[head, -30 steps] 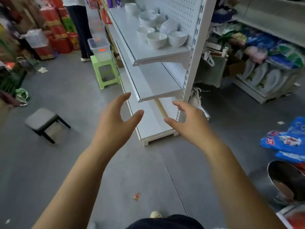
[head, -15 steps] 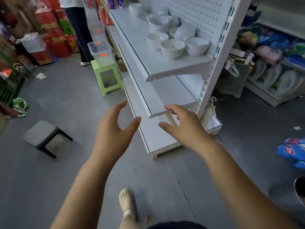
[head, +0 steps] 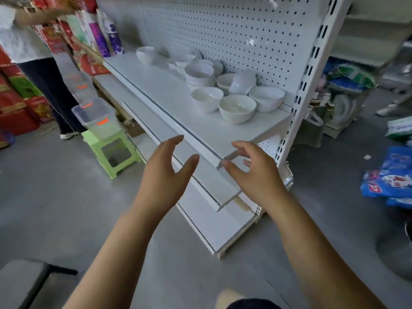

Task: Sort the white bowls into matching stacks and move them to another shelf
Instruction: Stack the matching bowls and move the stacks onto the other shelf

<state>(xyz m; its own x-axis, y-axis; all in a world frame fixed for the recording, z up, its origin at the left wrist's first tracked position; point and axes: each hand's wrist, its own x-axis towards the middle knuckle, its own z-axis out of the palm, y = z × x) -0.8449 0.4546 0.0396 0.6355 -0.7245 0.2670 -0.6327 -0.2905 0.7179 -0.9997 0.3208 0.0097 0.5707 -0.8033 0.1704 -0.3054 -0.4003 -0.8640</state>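
Judging from the layout, sorting had barely begun — the white bowls (head: 236, 108) sat mostly unstacked, clustered at the near end of the upper shelf (head: 165, 94) against the pegboard (head: 234, 30). The left hand (head: 165, 177) and right hand (head: 256, 175) hung empty, fingers spread, near its front edge — the right thumb just beside the sharp corner. Room for stacking lay beyond the bowls.

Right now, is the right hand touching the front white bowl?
Apart. The head view shows the right hand at the front corner of the top shelf, with bare shelf between it and the front white bowl.
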